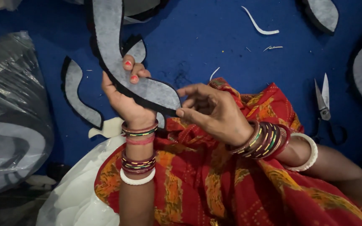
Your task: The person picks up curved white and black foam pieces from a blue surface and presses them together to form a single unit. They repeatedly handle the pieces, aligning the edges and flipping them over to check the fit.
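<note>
Over a blue work surface [197,37], seen from the head camera, the person's left hand [124,98] is closed around a long curved grey felt piece [118,46] with a black edge, fingers wrapped over its front and the piece rising up and away from the lap. The right hand [212,111] pinches the lower rounded end of that same piece between thumb and fingertips, right at the black rim. It looks like the edge is being checked or worked by hand; any further move would call for a steady grip from the left while the right works along the rim. Scissors [324,104] lie unused on the blue surface to the right, well apart. Similar grey cut shapes [78,94] rest nearby.
</note>
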